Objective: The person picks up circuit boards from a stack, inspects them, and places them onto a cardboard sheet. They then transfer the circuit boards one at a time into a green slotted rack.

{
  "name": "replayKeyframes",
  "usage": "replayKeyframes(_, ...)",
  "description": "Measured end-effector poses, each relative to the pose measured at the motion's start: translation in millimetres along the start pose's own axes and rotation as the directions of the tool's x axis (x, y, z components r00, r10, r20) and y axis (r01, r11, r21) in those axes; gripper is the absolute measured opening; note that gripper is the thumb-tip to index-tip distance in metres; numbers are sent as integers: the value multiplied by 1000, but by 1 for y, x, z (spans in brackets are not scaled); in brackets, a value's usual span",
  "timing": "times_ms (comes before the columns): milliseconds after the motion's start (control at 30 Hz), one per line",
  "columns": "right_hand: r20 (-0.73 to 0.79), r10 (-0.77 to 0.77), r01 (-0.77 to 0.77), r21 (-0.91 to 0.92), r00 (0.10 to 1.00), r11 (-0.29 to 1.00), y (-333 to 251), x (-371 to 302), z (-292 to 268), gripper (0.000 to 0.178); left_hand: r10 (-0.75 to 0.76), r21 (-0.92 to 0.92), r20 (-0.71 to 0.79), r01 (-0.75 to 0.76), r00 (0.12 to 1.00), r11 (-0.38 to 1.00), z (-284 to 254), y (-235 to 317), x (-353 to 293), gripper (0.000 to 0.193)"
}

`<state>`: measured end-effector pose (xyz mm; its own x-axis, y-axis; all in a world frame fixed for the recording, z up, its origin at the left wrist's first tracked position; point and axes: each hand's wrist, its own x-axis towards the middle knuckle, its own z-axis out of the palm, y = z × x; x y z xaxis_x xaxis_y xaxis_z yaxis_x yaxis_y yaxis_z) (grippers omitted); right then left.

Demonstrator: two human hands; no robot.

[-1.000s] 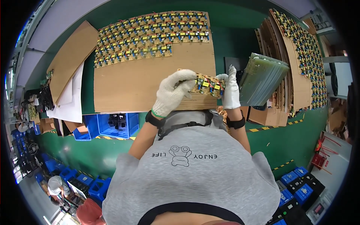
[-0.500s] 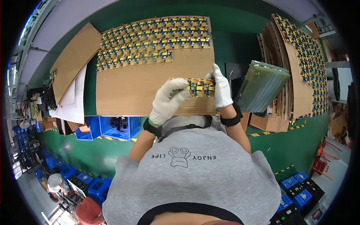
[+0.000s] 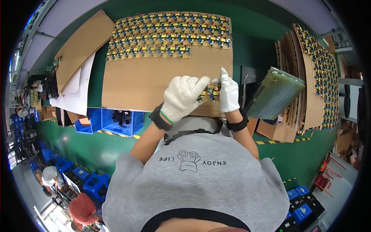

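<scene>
Between my hands is a tan circuit board strip [image 3: 210, 94] with green, blue and yellow parts, held over the near edge of a cardboard sheet [image 3: 135, 83]. My left hand [image 3: 184, 96], in a knitted white glove, is closed over the strip's left part and hides much of it. On the right end my right hand [image 3: 229, 94], in a smoother white glove, grips the strip with its fingers along the edge. Rows of similar circuit boards [image 3: 166, 36] cover the far part of the cardboard.
A stack of greenish translucent sheets [image 3: 276, 92] leans at the right, beside upright cardboard bearing more boards [image 3: 322, 73]. Loose cardboard [image 3: 83, 42] and white paper [image 3: 73, 96] lie left. Blue bins [image 3: 133, 123] stand below the table edge. Two people [image 3: 83, 208] work at lower left.
My left hand has moved right along the strip and now covers more of it, its fingers closer to my right hand. The whole view has shifted slightly.
</scene>
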<state>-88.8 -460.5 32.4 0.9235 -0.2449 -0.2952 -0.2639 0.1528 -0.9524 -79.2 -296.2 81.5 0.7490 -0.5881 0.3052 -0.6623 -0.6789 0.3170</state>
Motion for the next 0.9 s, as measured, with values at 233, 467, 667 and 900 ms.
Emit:
replayKeyframes(233, 11, 43, -43, -10, 999, 999, 10, 12, 26, 38, -55, -26, 42, 56, 998, 998, 0, -28, -9, 54)
replayKeyframes(467, 279, 317, -403, 342, 906, 849, -5, 31, 46, 37, -272, -402, -100, 211, 957, 891, -3, -53, -18, 55)
replayKeyframes(667, 126, -432, 192, -975, 893, 113, -5, 60, 33, 34, -285, -140, 289, 335, 914, 932, 7, -89, -36, 53)
replayKeyframes(900, 424, -215, 466, -859, 880, 210, -16, 51, -2, 75, -309, -166, 323, 375, 894, 912, 0, -90, -32, 54)
